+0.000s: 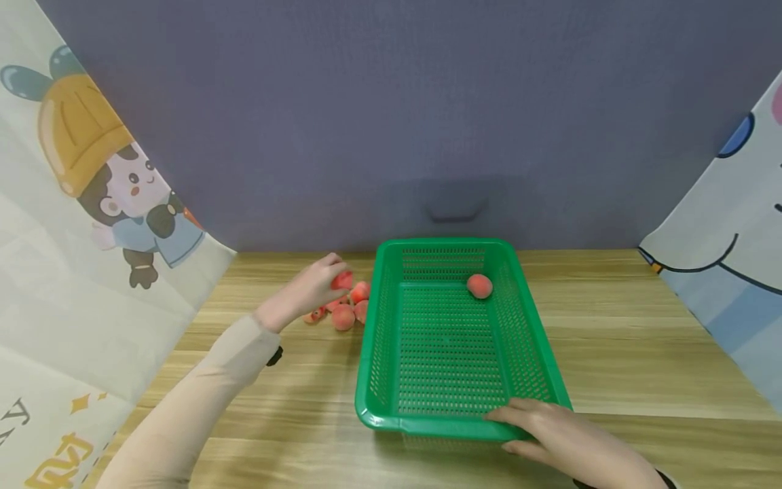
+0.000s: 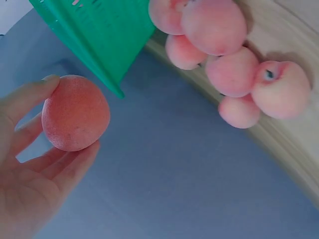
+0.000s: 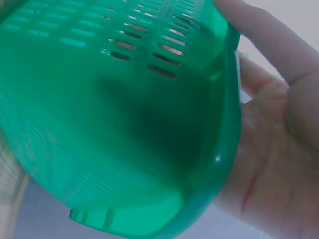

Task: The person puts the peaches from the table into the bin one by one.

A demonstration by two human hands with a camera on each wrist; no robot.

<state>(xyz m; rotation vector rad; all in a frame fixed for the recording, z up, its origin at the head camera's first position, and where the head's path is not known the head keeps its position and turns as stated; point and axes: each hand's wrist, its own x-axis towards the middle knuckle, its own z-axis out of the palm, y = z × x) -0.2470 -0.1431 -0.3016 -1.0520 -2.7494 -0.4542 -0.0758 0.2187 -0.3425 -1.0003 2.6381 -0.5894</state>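
Observation:
A peach sits between the thumb and fingers of my left hand; in the head view that hand is raised over the peach pile, left of the green basket. The pile's several pinkish peaches lie close together on the table. One more peach rests inside the basket, toward its far right corner. My right hand grips the near right corner of the basket's rim, fingers over the top and thumb on the outer side. In the right wrist view the slotted basket wall fills most of the picture.
The wood-grain table extends to both sides of the basket. Behind it rises a grey-blue panel. Cartoon-printed sheets hang at the left and right.

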